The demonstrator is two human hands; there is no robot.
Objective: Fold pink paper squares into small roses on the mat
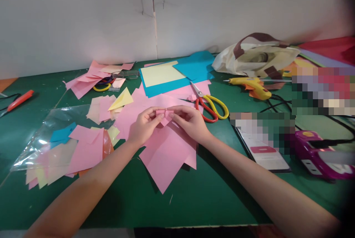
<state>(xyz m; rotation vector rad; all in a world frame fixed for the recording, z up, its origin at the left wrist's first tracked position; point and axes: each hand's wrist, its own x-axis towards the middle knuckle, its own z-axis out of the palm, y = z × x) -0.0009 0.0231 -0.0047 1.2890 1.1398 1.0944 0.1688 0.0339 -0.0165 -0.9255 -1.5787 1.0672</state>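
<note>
Left hand (145, 124) and right hand (191, 121) pinched the folded pink paper (165, 120); it lay between them, far edge running left-right. Neither hand was clearly nearer.

One head-worn view, forward and down, close over the green table (122, 201) (wall (83, 19) beyond)

FRONT: lovely open run on the green table (172, 214) between the forearms (91, 190), nearer than the pink sheet (163, 160) | RIGHT: scissors (205, 99) crowd the right hand (188, 121), phone (266, 153) beyond; a gap shows between scissors and yellow glue gun (246, 82) | LEFT: plastic bag (30, 153) and paper scraps (87, 145) clog it | BACK: white wall (83, 19) stops everything
</note>
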